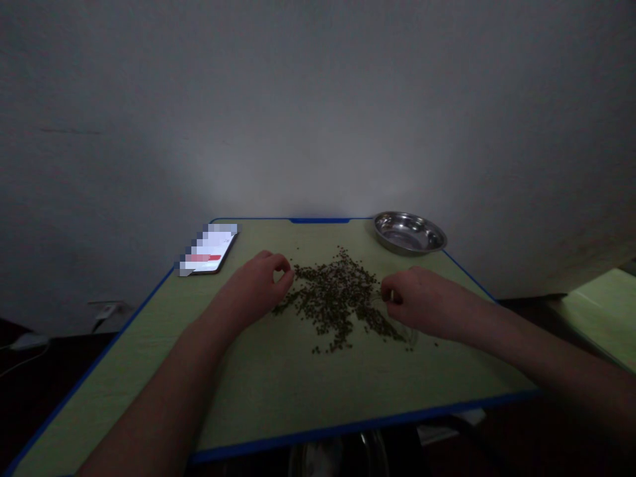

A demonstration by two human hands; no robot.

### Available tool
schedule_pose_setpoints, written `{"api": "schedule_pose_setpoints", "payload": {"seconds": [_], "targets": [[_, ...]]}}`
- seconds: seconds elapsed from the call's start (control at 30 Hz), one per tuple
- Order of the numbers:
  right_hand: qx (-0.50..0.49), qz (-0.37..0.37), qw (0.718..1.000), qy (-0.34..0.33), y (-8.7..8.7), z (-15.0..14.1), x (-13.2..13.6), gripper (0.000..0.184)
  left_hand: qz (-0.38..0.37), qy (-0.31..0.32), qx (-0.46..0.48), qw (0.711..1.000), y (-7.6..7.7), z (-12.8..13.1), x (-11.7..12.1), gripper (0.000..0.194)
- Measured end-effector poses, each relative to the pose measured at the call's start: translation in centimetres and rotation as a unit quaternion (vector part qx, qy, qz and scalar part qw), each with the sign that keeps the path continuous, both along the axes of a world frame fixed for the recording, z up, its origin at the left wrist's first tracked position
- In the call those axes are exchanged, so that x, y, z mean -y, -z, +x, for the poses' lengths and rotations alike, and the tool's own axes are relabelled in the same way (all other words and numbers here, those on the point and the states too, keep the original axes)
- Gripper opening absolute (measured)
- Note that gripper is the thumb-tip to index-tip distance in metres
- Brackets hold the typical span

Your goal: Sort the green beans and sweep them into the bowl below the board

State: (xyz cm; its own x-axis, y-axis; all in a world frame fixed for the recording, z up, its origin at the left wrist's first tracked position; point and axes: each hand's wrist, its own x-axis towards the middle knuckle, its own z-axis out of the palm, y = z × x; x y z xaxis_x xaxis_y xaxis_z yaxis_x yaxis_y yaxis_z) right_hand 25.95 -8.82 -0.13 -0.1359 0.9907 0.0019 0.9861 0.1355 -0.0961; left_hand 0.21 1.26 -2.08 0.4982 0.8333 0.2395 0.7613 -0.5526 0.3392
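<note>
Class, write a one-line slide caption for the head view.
Left hand and right hand flank scattered dark grains on a green table, metal bowl beyond.

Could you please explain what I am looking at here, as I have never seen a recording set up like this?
Of course. There is no machine here: a person works with two bare hands. The single picture comes from a camera worn on the head, looking forward and down, so the forearms enter from below. On the pale green table with a blue edge lies a loose spread of small dark grains. The left hand is at its left side, the right hand at its right, both with curled fingers. Whether either pinches a grain is too small to tell. Farther back are a phone with a lit screen, on the left, and a shiny metal bowl, on the right.
</note>
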Motion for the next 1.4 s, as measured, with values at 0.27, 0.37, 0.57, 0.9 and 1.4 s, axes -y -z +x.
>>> {"api": "schedule_pose_setpoints", "payload": {"seconds": [0.27,0.37,0.57,0.9,1.4], "targets": [[-0.028,-0.026,0.999,-0.016,-0.7,-1.1,0.8,0.017,-0.003,0.006,-0.010,1.000,0.0,-0.1,0.1,0.027],[-0.038,-0.036,0.999,-0.014,-1.3,-0.7,0.8,0.019,-0.004,0.011,-0.013,1.000,-0.2,0.0,0.2,0.027],[-0.016,-0.013,0.999,-0.046,-2.1,1.0,1.5,0.020,-0.009,0.006,-0.021,1.000,-0.3,0.0,0.3,0.028],[-0.159,-0.016,0.987,-0.006,0.6,7.2,2.4,0.031,-0.006,0.013,-0.021,1.000,0.0,0.1,0.1,0.030],[-0.233,-0.173,0.956,0.032,3.0,7.9,5.1,0.031,-0.010,0.009,-0.030,0.999,-0.1,0.2,0.2,0.031]]}}
